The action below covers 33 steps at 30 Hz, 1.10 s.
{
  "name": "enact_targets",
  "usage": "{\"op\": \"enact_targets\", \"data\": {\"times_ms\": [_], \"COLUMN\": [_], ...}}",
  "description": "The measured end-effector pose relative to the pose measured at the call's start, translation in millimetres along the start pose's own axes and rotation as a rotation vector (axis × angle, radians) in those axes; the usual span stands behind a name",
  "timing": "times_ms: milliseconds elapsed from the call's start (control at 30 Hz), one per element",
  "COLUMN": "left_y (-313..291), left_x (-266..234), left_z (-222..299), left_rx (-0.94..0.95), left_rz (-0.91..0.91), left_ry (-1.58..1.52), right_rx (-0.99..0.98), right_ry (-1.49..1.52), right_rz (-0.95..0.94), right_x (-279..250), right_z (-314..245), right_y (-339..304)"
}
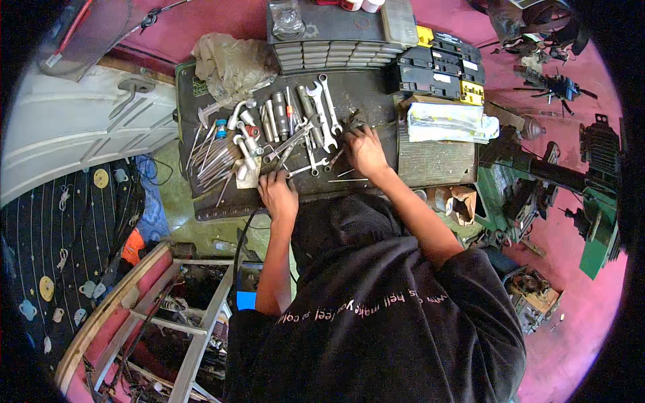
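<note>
My left hand [279,196] rests at the front edge of the dark work mat [312,193], fingers slightly bent and apart, with no held thing showing. Beside its fingertips lies a small combination wrench [309,168]. Further right, my right hand [365,153] is closed, fingers curled down by a small dark object [353,121]; what they grip is hidden. Just left of it are two long combination wrenches, one an open-ended wrench [321,111] and the other a ring-ended wrench [329,101]. Several sockets [280,111] and thin metal rods [215,164] lie to the left.
At the back stands a grey small-drawer cabinet [336,55], with a crumpled plastic bag [232,67] to its left. Black and yellow cases [437,70] are stacked at the right, behind a white plastic-wrapped packet [447,123]. A metal ladder [195,356] is at the lower left.
</note>
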State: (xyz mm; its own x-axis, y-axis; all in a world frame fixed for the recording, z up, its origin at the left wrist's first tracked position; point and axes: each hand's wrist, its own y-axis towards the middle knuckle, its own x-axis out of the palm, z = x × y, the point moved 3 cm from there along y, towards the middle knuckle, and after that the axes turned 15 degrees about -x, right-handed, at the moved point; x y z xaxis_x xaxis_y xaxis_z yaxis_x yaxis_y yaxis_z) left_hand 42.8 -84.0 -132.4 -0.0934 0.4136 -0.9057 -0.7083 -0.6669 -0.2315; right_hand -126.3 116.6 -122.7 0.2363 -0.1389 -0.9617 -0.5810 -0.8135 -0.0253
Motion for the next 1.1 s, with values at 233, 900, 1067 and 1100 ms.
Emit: {"op": "enact_targets", "data": {"times_ms": [233,900,1067,1100], "left_y": [0,2,-8,-8], "left_x": [-9,-15,-16,-15], "left_z": [-26,-32,-38,-40], "left_rx": [-0.096,-0.167,-0.255,-0.255], "left_rz": [0.090,0.049,0.081,0.079], "left_ry": [-0.003,0.142,0.137,0.137], "right_rx": [-0.107,-0.532,-0.540,-0.564], "right_ry": [-0.016,-0.145,-0.150,-0.146], "right_rz": [0.001,-0.116,-0.079,-0.087], "right_x": [-4,7,20,24], "right_z": [-16,-59,-58,-59], "right_y": [36,81,78,77]}}
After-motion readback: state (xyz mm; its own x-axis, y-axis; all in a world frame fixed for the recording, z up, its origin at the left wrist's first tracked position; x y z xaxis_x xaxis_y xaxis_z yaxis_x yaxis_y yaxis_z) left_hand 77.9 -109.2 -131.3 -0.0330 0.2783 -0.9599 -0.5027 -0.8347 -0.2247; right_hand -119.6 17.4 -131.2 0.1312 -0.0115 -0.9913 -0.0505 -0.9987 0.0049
